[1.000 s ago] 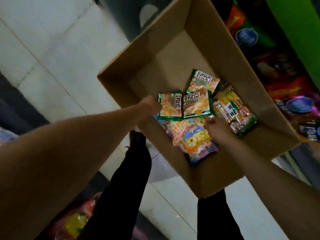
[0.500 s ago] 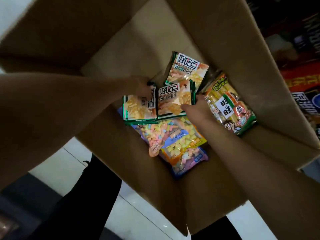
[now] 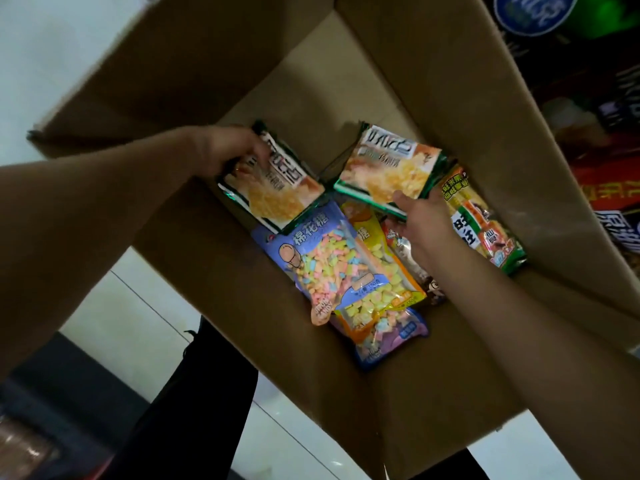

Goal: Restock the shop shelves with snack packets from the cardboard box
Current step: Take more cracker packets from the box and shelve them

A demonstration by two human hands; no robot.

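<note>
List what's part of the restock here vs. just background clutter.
In play: cardboard box; left hand gripping a green-edged snack packet; right hand on a second green-edged packet; marshmallow bags; rice cracker pack.

Background: stocked shelf goods; tiled floor.

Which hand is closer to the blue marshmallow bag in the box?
Left. The left hand holds a green-edged packet lying over the blue marshmallow bag's top edge; the right hand grips another packet farther right.

brown cardboard box (image 3: 450, 98), green-edged packets (image 3: 388, 168), pastel marshmallow bag (image 3: 325, 268)
</note>
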